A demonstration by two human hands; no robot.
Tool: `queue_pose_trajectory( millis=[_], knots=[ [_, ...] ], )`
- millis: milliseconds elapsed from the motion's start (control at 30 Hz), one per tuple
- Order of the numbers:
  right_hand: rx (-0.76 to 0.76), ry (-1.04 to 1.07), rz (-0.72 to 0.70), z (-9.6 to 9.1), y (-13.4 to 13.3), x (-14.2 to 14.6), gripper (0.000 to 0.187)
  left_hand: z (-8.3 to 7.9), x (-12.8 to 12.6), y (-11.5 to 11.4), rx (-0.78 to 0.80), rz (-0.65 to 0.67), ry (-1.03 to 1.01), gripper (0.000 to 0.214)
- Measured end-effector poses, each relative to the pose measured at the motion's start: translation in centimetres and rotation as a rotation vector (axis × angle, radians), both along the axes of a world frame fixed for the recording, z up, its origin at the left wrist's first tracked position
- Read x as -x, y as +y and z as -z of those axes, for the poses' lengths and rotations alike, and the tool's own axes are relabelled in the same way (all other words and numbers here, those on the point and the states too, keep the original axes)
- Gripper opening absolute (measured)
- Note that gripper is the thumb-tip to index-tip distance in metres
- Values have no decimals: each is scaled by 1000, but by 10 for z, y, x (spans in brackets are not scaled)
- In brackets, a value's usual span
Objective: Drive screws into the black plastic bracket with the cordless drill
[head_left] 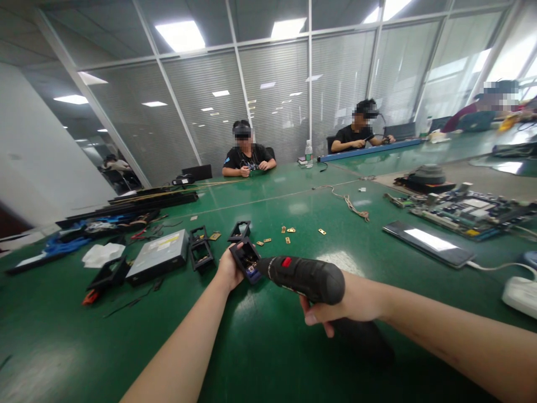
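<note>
My left hand (230, 270) grips a small black plastic housing (246, 258), tilted so that its hollow inside, with metal and bluish parts, faces me. Wrapped around the handle of a black cordless screwdriver (304, 277) with a red switch is my right hand (331, 310). The tool's nose points left into or against the housing; its tip is hidden. Just beyond lie several small brass plates (287, 240) on the green table (268, 358). More black housings (201, 256) stand to the left of my left hand, and another black housing (239, 230) sits right behind it.
A silver disc drive (159, 256), white tissue (103, 255) and blue cables (67, 245) lie on the left. To the right are a phone (428, 243) on a white cable, a power strip (520, 296) and circuit boards (474, 210). People sit across the table.
</note>
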State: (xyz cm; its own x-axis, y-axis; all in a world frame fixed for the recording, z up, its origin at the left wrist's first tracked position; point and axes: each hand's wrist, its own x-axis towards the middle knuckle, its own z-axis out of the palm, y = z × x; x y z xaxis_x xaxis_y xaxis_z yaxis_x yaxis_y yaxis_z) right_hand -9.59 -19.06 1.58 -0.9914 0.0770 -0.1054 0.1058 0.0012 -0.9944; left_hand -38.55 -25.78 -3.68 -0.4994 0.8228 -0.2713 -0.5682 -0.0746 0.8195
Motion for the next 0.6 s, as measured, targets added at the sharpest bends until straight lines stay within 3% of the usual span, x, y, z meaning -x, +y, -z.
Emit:
queue_pose_trajectory(
  millis=[133,333,500,600],
  knots=[
    [48,22,-5,1,2,0,69,0,0,0,-20,4,19,23],
    [89,0,-9,-3,2,-1,66,-1,-2,-1,-14,-10,12,22],
    [41,-8,11,1,0,0,33,-1,-1,-1,-10,-28,-15,18],
    [28,-38,22,2,-4,0,38,1,-1,-2,-9,-18,-37,19]
  ],
)
